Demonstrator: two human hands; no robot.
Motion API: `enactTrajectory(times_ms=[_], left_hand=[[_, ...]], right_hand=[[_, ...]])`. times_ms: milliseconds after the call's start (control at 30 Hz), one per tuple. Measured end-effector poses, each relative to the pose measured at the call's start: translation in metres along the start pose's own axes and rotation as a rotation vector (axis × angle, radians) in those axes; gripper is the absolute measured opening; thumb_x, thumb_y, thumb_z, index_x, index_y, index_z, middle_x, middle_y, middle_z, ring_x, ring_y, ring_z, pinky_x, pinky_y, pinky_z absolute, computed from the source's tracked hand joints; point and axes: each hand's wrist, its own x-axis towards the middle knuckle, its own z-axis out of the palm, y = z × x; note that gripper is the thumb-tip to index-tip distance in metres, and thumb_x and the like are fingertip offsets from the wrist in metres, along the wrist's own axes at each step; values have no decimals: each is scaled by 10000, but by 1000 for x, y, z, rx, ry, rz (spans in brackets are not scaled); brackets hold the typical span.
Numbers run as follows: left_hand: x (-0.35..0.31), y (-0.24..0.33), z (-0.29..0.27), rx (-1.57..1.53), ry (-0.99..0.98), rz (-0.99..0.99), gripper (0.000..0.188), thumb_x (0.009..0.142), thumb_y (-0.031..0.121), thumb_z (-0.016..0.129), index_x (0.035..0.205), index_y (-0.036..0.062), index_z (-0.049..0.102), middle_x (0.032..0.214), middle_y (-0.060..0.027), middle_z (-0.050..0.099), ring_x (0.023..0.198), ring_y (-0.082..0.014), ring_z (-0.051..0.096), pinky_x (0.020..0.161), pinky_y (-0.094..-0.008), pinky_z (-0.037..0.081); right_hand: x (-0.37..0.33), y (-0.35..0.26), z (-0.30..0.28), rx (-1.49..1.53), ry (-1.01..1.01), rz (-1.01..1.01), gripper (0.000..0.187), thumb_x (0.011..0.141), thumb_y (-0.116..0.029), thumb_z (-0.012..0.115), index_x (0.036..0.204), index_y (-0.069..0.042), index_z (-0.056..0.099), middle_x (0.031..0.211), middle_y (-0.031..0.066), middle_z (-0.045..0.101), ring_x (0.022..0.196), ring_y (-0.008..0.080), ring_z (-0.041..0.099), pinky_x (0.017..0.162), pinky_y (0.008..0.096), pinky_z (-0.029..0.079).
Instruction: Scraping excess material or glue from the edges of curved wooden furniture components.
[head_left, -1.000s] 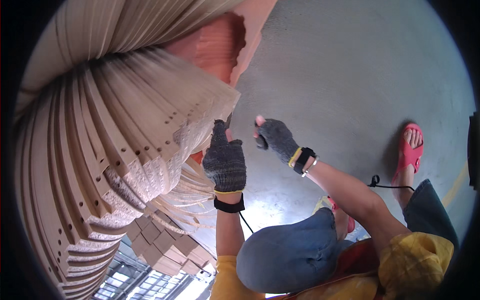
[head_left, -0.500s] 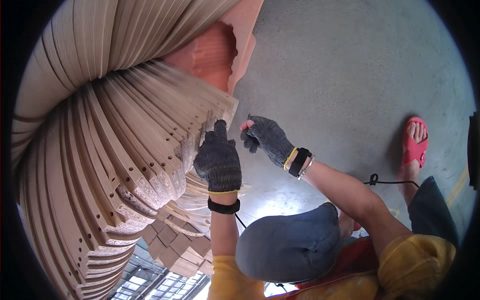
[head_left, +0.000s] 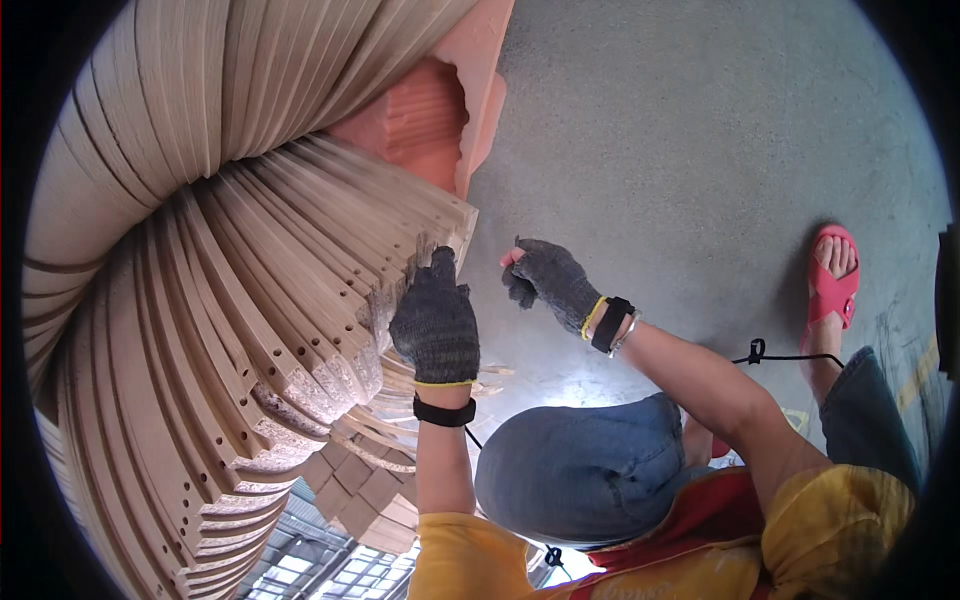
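My left hand (head_left: 436, 325), in a dark grey knit glove, is up against the end faces of a fanned stack of light wooden boards (head_left: 330, 270). Its index finger points away from me along the board ends, and the other fingers are partly hidden by the hand itself. No board is seen lifted in it. To its right, over the floor, hangs my right hand (head_left: 548, 277) in a matching glove with one fingertip bare. Its fingers are loosely bent and apart, with nothing visible between them. Small round holes dot the boards near their ends.
A second bank of curved boards (head_left: 200, 90) rises at the upper left. Beyond the stack is an orange plastic-looking piece (head_left: 425, 115) with a ragged opening. Thin wooden strips (head_left: 375, 440) stick out below the stack. My foot in a red sandal (head_left: 833, 275) is on the grey concrete floor (head_left: 680, 150).
My right hand has drifted a little to the right, away from the board ends. The left hand stays almost in place, while the stack appears slightly shifted right and down in view.
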Motion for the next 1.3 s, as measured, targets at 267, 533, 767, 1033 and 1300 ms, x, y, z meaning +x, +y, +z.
enactTrajectory(times_ms=[267,533,767,1033,1300], left_hand=[[-1,-8,8,-67,99,58,341,871,202,663,1205,136,678,1016,-134,729,867,-332,710,762,-432,557],[4,5,-3,59,-61,-10,355,894,237,644,1237,148,660,1029,-137,718,893,-305,705,753,-422,559],[2,10,-13,189,-84,60,379,913,292,637,1245,111,635,1071,-137,701,926,-318,692,753,-449,554],[23,20,-42,152,-238,104,352,914,227,580,1230,83,639,1039,-181,707,922,-340,692,800,-470,546],[35,2,-20,41,-103,194,248,868,271,611,982,61,676,893,-190,706,859,-369,687,779,-490,532]], right_hand=[[-10,-4,-22,37,69,-3,169,956,-171,563,981,-29,651,786,75,666,610,150,633,530,297,510],[-12,-12,-30,-18,103,17,241,998,-260,580,1001,-29,649,801,59,661,640,139,628,557,288,506],[-17,-15,-34,8,98,-13,219,989,-241,584,991,-31,648,801,61,662,629,143,622,559,293,506],[-27,-24,-28,31,146,-31,190,984,-204,558,961,-35,642,782,58,650,616,150,610,551,302,498],[-15,-19,-14,113,171,-25,174,963,-182,544,942,-39,641,760,92,645,582,196,617,512,333,499]])
